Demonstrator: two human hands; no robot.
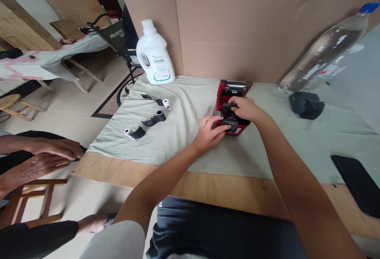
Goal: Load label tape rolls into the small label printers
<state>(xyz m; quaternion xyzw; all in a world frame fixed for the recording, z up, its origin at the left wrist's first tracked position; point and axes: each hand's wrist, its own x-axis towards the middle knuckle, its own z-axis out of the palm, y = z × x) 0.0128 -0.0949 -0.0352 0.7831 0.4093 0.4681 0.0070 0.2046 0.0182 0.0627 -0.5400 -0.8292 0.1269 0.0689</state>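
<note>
With the red box (220, 94) at the middle of the clock, the bare wood edge (222, 185) is nearest, at six; a flat black thing (358, 183) like a phone lies at four, on both the wood and the pale cloth (184, 104); another person's hands (55, 154) are together between eight and nine, near the wood; the left hand (208, 133) is at about eight, its fingertips on the black sheet (230, 124) in the box; I cannot tell if it grips the sheet; the red box stands open on the cloth, its lid (237, 87) up at the back; the right hand (247, 109) is at three, its grip narrow, thumb and finger pinching the black roll (227, 107) inside; three small rolls (154, 119) lie near nine; a dark gray thing (306, 104) sits farther out at three; behind these, a white jug (156, 55) stands at ten; a big bottle (329, 47) is at two; a cardboard wall (225, 29) is at twelve.
</note>
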